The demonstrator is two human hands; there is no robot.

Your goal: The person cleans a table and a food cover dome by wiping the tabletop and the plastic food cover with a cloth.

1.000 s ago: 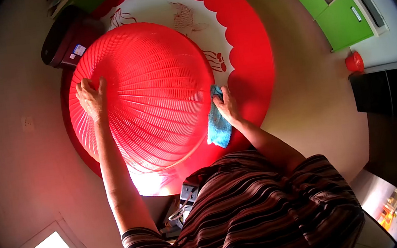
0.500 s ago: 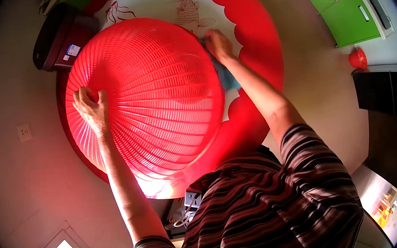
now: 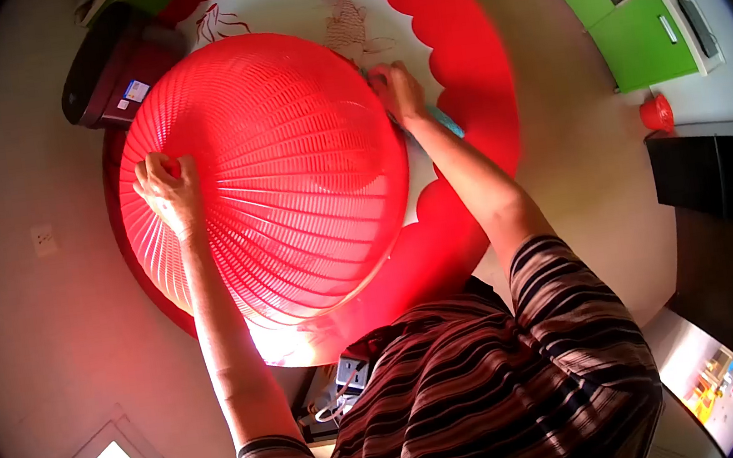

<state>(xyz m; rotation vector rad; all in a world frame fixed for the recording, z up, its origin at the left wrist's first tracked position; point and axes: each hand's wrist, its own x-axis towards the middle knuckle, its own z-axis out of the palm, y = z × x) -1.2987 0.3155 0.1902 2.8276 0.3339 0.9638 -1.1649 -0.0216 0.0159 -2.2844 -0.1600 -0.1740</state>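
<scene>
A large red domed mesh cover [image 3: 287,175] is tilted over a round red table [image 3: 478,60] with a white, scalloped centre and fish drawings. My left hand [image 3: 168,194] grips the knob at the top of the cover, fingers curled round it. At the cover's right rim is my right hand [image 3: 400,92], its fingers closed on a blue cloth [image 3: 446,121]. Most of the cloth is hidden behind the hand and forearm; a bit sticks out to the right of the wrist.
A dark red bin-like container [image 3: 113,68] stands at the table's upper left. Green cabinets [image 3: 645,35], a small red basket [image 3: 656,113] and a black cabinet [image 3: 706,164] are at the right. A power strip [image 3: 352,374] lies near my body.
My right hand has moved forward along the cover's right rim with the blue cloth. The left hand keeps its hold on the knob. The view has shifted slightly.
</scene>
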